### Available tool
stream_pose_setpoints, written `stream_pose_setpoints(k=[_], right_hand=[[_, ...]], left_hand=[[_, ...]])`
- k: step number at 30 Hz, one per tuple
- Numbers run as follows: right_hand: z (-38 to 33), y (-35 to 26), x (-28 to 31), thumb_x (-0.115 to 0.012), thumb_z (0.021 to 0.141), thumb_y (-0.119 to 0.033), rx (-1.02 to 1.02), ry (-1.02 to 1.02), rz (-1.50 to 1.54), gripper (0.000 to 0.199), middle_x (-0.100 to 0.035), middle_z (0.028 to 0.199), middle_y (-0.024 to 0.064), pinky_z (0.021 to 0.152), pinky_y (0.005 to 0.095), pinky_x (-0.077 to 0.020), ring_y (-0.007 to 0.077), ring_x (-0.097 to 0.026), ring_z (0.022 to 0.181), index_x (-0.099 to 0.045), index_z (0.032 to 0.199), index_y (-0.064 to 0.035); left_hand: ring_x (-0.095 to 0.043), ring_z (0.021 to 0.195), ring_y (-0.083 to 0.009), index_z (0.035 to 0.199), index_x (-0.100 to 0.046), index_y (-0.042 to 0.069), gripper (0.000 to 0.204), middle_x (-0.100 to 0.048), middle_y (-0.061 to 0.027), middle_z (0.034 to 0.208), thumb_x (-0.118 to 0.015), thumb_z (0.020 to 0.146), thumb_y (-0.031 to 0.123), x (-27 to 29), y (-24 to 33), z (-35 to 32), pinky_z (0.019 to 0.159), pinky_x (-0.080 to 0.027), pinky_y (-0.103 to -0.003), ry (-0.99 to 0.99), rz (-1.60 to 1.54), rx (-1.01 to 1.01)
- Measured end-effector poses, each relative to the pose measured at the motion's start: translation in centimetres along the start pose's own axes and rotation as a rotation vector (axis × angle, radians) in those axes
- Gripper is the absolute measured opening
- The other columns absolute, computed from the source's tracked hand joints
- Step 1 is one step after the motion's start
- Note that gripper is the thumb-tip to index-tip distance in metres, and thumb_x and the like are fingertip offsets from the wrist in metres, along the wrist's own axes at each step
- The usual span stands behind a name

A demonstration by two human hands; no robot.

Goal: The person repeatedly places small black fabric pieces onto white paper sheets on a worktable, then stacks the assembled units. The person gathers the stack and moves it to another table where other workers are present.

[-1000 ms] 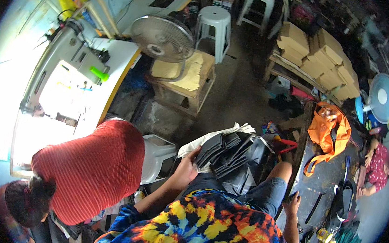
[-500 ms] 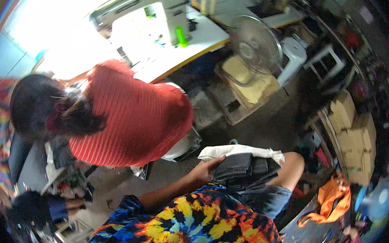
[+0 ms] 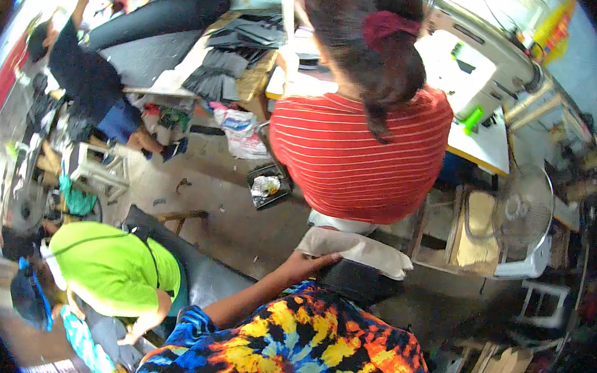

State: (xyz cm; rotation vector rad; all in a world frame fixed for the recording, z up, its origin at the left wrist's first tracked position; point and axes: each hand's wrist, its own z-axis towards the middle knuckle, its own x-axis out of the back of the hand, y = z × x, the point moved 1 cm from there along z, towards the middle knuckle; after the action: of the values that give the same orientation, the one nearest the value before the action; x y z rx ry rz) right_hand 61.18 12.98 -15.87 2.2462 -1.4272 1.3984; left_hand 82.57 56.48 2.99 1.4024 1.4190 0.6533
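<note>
My left hand (image 3: 314, 263) is closed on a bundle of cloth pieces held in front of my body, the thumb lying along its top. The bundle has a pale beige rolled or folded cloth strip (image 3: 357, 250) on its far side and dark grey-black fabric pieces (image 3: 361, 282) on the near side. My left forearm reaches up to it from the lower left, out of a tie-dyed sleeve. My right hand does not show.
A person in a red striped top (image 3: 359, 156) sits just ahead at a sewing machine (image 3: 470, 41). A person in lime green (image 3: 114, 269) bends at the lower left. A black tray (image 3: 269, 187) lies on the floor; a fan (image 3: 527, 201) stands to the right.
My view has swung left, so the red-topped person sits further right and the lime-green person has come into sight. The cloth bundle stays in my left hand.
</note>
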Motion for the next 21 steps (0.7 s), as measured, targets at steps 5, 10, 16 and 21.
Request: stream_pose_setpoints(k=[5, 10, 16, 21], right_hand=[[3.8, -6.0, 0.2, -0.072, 0.098, -0.044, 0.192, -0.160, 0.004, 0.078, -0.056, 0.147, 0.0226, 0.110, 0.0432, -0.0485, 0.0355, -0.059, 0.132, -0.042, 0.156, -0.0013], [6.0, -10.2, -0.6, -0.072, 0.098, -0.043, 0.293, -0.352, -0.003, 0.077, -0.057, 0.146, 0.0226, 0.110, 0.0432, -0.0485, 0.0355, -0.059, 0.132, -0.043, 0.155, -0.0012], [8.5, -15.6, -1.7, -0.073, 0.098, -0.042, 0.367, -0.565, -0.077, 0.076, -0.058, 0.145, 0.0226, 0.110, 0.0432, -0.0484, 0.0354, -0.059, 0.133, -0.044, 0.155, -0.0009], [8.1, -21.4, -4.7, -0.073, 0.098, -0.040, 0.420, -0.678, -0.143, 0.075, -0.059, 0.144, 0.0226, 0.110, 0.0432, -0.0484, 0.0354, -0.059, 0.133, -0.045, 0.154, -0.0008]], left_hand=[[-0.059, 0.128, -0.0214, 0.149, -0.049, 0.008, 0.061, -0.064, -0.0077, 0.138, -0.078, 0.096, 0.013, 3.9, -2.8, -5.8, 0.111, -0.046, -0.036, 0.335, -0.153, -0.152], [-0.061, 0.125, -0.0234, 0.144, -0.054, 0.005, 0.056, -0.066, -0.0077, 0.133, -0.078, 0.094, 0.014, 8.3, -5.2, -10.0, 0.108, -0.048, -0.038, 0.626, -0.307, -0.006], [-0.065, 0.117, -0.0243, 0.135, -0.058, 0.003, 0.047, -0.067, -0.0089, 0.127, -0.078, 0.094, 0.018, 11.0, -7.7, -12.5, 0.100, -0.052, -0.041, 0.957, -0.505, 0.040], [-0.064, 0.120, -0.0252, 0.135, -0.058, 0.004, 0.045, -0.066, -0.0101, 0.131, -0.075, 0.096, 0.018, 15.4, -9.7, -12.0, 0.101, -0.052, -0.041, 1.055, -0.636, -0.063]])
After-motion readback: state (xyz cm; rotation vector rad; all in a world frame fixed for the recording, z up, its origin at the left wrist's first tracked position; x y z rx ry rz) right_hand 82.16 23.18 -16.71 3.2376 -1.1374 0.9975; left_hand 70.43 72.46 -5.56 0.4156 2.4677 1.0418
